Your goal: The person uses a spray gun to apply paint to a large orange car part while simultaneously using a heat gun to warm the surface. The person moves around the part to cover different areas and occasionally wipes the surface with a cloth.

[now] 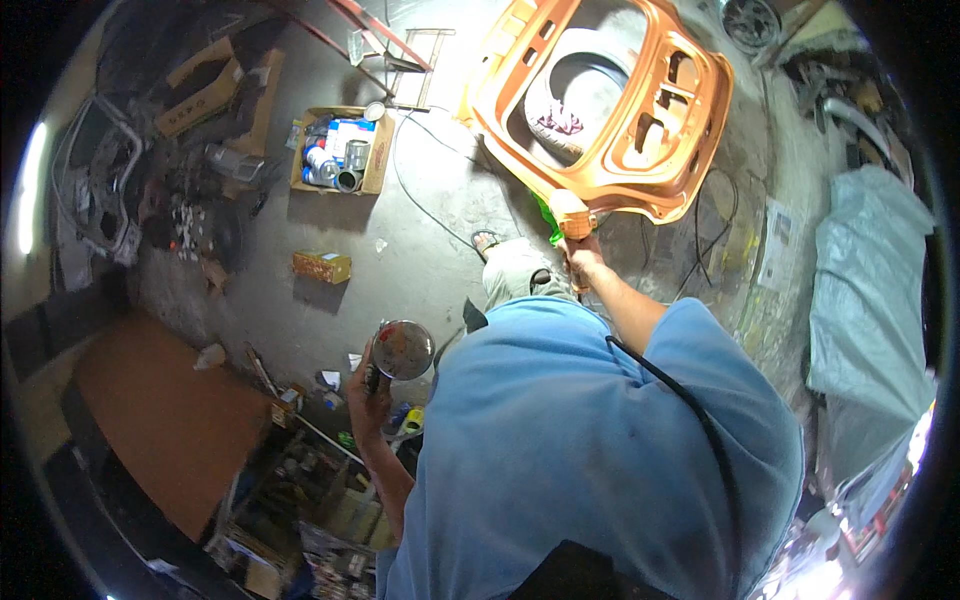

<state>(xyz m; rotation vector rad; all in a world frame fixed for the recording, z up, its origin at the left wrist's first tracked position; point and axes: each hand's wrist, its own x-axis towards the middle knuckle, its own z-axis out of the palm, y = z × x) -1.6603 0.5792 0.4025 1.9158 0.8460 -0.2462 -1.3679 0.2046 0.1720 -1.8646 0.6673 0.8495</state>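
On the left, my left hand (368, 398) is closed around the side of a round metal tin (403, 350). Its silver rim and dull, red-spotted round face point up. My right hand (582, 254) reaches forward and grips an orange handheld tool (572, 216) with a rounded head; its exact kind is unclear. Something bright green (548, 216) shows right beside that tool. Just beyond it is an orange car tailgate panel (600, 178) with a large window opening. Whether the tool touches the panel, I cannot tell.
A tyre (590, 50) with a crumpled pinkish cloth (560, 122) shows through the panel's opening. Ahead left are a cardboard box (375, 170) of cans and a small yellow box (322, 266). A cable (410, 190) crosses the floor. A grey-green cover (870, 280) hangs at right.
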